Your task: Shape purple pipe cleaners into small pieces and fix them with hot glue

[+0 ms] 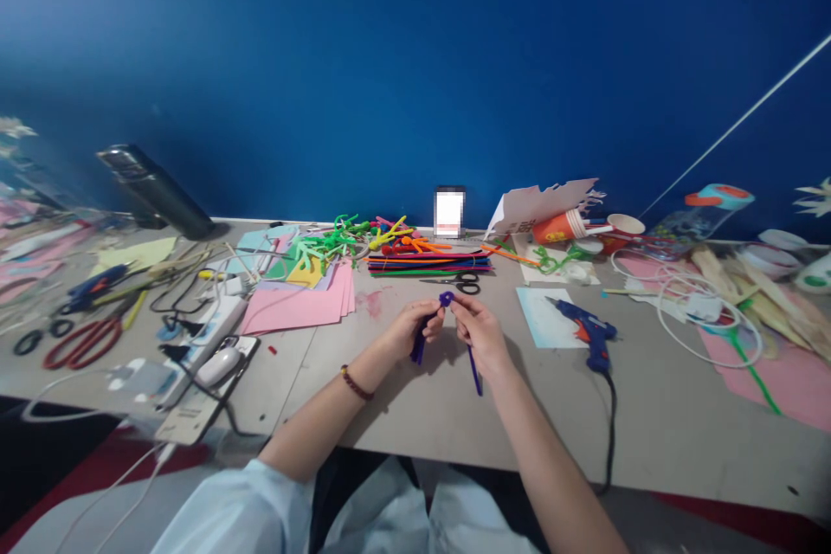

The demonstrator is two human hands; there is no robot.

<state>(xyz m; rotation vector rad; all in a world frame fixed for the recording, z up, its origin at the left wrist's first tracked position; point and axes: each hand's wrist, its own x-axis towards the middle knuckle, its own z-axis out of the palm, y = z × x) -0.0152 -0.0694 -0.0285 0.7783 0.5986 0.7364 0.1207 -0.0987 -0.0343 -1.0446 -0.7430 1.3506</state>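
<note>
Purple pipe cleaners (pixel 447 299) are held between my two hands above the middle of the table, curled into a small loop at the top. My left hand (pixel 415 325) is closed around a bunch of them, whose ends hang below the fingers. With fingertips pinched at the loop, my right hand (pixel 479 331) grips a single purple strand that hangs down past the palm. Just beyond the hands lie black-handled scissors (pixel 467 282). Behind those is a stack of straight coloured pipe cleaners (pixel 428 263).
A blue glue gun (pixel 588 329) lies to the right, its cord running off the front edge. Pink paper sheets (pixel 299 307), a power strip (pixel 208 346) and red-handled scissors (pixel 87 342) are at left. A phone (pixel 449 215) stands against the blue wall, near orange paper cups (pixel 559 228).
</note>
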